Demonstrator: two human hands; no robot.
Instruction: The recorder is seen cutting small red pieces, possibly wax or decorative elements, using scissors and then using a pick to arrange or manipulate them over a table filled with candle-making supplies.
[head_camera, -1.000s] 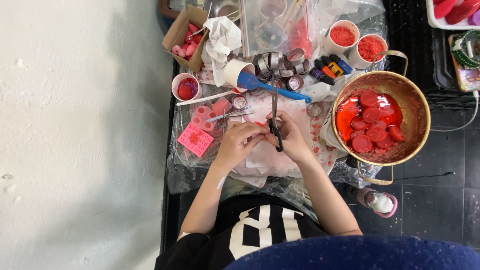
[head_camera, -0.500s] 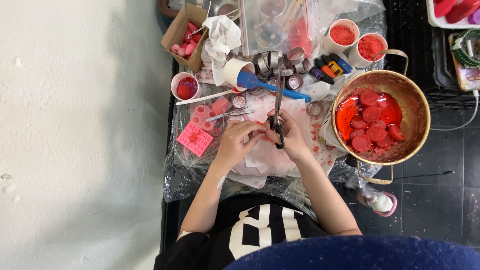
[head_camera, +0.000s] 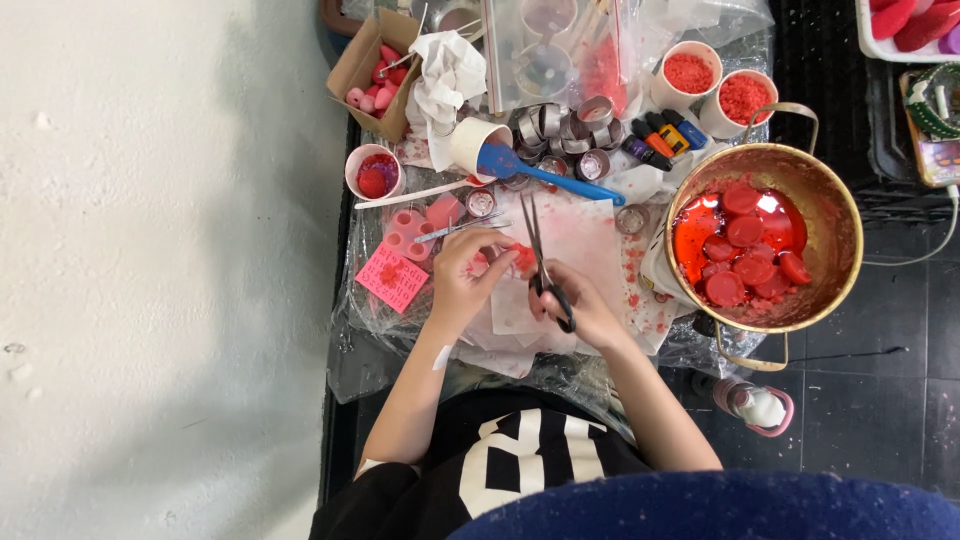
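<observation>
Mid-trim at frame centre: left hand pinched shut around a small red wax piece, right hand closed through the loops of black scissors, blades parted and pointing toward the top of the frame, tips right at the piece, above stained white paper. Judged partly done, going by red crumbs strewn over the paper and pink shapes lying left of centre. Plenty seemingly left: several red discs afloat in the brass pot at right, empty metal ring moulds heaped at upper centre.
</observation>
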